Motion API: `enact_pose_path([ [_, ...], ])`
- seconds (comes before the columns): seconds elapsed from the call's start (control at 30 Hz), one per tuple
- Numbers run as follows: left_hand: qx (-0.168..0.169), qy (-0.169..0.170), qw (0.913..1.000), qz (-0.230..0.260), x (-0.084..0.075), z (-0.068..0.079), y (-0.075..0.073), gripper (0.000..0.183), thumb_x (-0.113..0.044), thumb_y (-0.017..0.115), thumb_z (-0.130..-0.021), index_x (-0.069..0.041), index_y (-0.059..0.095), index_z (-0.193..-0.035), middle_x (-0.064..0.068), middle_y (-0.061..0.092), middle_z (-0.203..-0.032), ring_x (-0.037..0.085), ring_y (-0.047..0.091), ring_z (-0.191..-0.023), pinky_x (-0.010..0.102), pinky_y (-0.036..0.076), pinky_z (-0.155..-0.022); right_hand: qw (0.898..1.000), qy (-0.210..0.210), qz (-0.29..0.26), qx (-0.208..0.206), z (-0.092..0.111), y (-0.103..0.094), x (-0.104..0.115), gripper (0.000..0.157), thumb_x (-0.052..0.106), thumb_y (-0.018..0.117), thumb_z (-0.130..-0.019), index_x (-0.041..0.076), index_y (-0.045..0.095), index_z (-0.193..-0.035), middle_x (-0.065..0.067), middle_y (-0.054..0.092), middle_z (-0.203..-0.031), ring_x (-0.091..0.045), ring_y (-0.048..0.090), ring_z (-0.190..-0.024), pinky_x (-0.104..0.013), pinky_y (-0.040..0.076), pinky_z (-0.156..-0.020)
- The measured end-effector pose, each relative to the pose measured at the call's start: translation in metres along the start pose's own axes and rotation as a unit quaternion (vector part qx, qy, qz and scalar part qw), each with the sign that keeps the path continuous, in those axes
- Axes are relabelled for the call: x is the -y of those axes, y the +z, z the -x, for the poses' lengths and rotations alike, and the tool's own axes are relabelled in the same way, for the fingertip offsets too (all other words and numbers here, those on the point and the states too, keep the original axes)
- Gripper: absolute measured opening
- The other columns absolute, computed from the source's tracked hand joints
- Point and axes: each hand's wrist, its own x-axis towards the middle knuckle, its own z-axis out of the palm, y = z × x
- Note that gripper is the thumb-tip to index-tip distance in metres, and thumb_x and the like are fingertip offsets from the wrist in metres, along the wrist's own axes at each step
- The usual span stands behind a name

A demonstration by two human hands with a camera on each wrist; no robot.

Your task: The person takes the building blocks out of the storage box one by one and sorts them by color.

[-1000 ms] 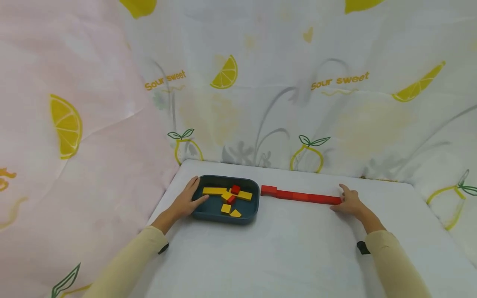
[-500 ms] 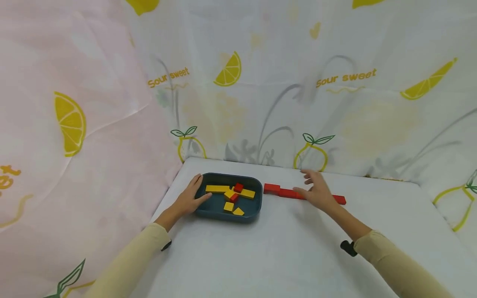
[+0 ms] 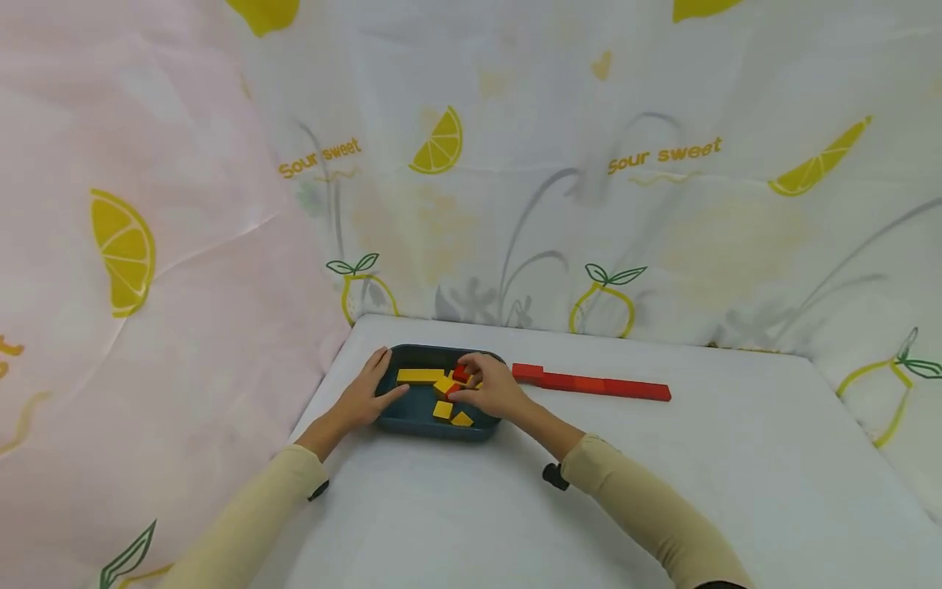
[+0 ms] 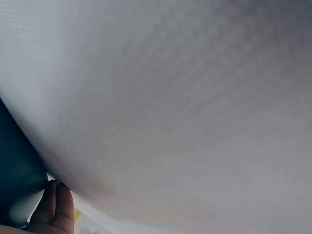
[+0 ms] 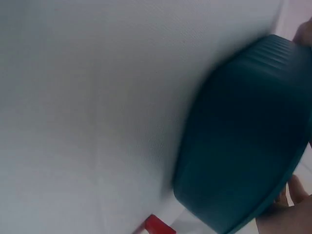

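Observation:
My left hand (image 3: 359, 401) holds the left end of a dark teal tray (image 3: 434, 433), with its thumb over the rim and fingers along the outer wall. Two of those fingers (image 4: 62, 207) show in the left wrist view. Inside the tray lie a long yellow block (image 3: 421, 376), a yellow cube (image 3: 442, 410), a small pointed yellow block (image 3: 462, 420) and red and yellow pieces near the middle. My right hand (image 3: 499, 391) reaches over the tray's right side, its thumb and fingers apart around the red pieces. It partly hides the blocks beneath it.
A line of red blocks (image 3: 589, 384) runs along the white table (image 3: 471, 507) right of the tray, the leftmost piece standing taller. Behind the table hangs a white cloth with lemon prints (image 3: 500, 204); a pinkish cloth (image 3: 206, 343) hangs on the left.
My right hand has left the right end of the red line and swung left over it to the tray. The left hand stays on the tray's left end. The red line looks unchanged.

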Motion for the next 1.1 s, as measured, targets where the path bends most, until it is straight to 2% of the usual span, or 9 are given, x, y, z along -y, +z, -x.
enact_pose_path([
  [0.17,0.011,-0.008,0.9999,0.007,0.001,0.005,-0.004,0.088,-0.057,0.048,-0.088,-0.007,0.009,-0.149,0.013,0.006,-0.155,0.034,0.016,-0.141,0.056,0.021,-0.109,0.999,0.027,0.037,-0.021,-0.021,0.024,-0.004,0.060,0.037,0.076,-0.073,0.005,0.057,-0.119,-0.008,0.060,-0.101,-0.015,0.055,-0.082,-0.024,0.050,-0.073],
  [0.27,0.006,-0.018,0.9998,0.004,0.002,0.007,-0.007,0.088,-0.060,0.046,-0.087,-0.009,0.010,-0.149,0.011,0.006,-0.156,0.033,0.016,-0.141,0.056,0.021,-0.109,0.998,0.044,0.049,-0.011,-0.029,0.033,-0.002,0.056,0.041,0.075,-0.073,0.007,0.059,-0.115,-0.006,0.060,-0.098,-0.014,0.052,-0.083,-0.024,0.048,-0.073],
  [0.4,0.005,-0.013,0.9999,0.002,0.001,0.005,-0.007,0.087,-0.059,0.046,-0.088,-0.010,0.009,-0.149,0.012,0.006,-0.155,0.033,0.016,-0.141,0.056,0.021,-0.109,0.996,0.078,0.046,-0.002,-0.032,0.039,0.000,0.052,0.041,0.077,-0.071,0.007,0.062,-0.106,-0.004,0.059,-0.092,-0.015,0.051,-0.079,-0.024,0.048,-0.070],
  [0.57,0.010,-0.009,0.9999,0.009,-0.001,-0.001,-0.005,0.085,-0.054,0.049,-0.089,-0.011,0.008,-0.149,0.010,0.005,-0.156,0.031,0.014,-0.142,0.054,0.020,-0.111,0.992,0.112,0.055,-0.009,-0.030,0.038,-0.001,0.046,0.036,0.080,-0.069,0.009,0.064,-0.102,-0.003,0.057,-0.088,-0.015,0.051,-0.077,-0.025,0.047,-0.069],
  [0.83,0.007,-0.002,0.9999,0.011,0.002,-0.005,-0.002,0.088,-0.059,0.047,-0.087,-0.011,0.008,-0.149,0.010,0.006,-0.156,0.031,0.014,-0.142,0.054,0.020,-0.111,0.989,0.109,0.094,-0.028,-0.029,0.037,-0.001,0.042,0.034,0.078,-0.072,0.010,0.066,-0.104,-0.003,0.060,-0.090,-0.015,0.052,-0.078,-0.028,0.048,-0.072],
  [0.97,0.007,-0.003,0.9999,0.010,0.003,-0.004,-0.002,0.088,-0.058,0.048,-0.087,-0.009,0.009,-0.149,0.011,0.007,-0.155,0.032,0.015,-0.141,0.054,0.020,-0.110,0.988,0.099,0.115,-0.015,-0.029,0.041,-0.002,0.043,0.032,0.078,-0.072,0.011,0.066,-0.108,-0.004,0.062,-0.097,-0.015,0.055,-0.083,-0.030,0.050,-0.076],
  [1.1,0.005,-0.006,0.9999,0.009,0.004,-0.002,-0.001,0.088,-0.058,0.048,-0.087,-0.009,0.009,-0.149,0.012,0.008,-0.155,0.031,0.015,-0.141,0.053,0.020,-0.111,0.989,0.092,0.112,-0.012,-0.029,0.045,-0.002,0.043,0.028,0.079,-0.072,0.009,0.065,-0.108,-0.006,0.062,-0.100,-0.016,0.056,-0.084,-0.030,0.052,-0.077],
])
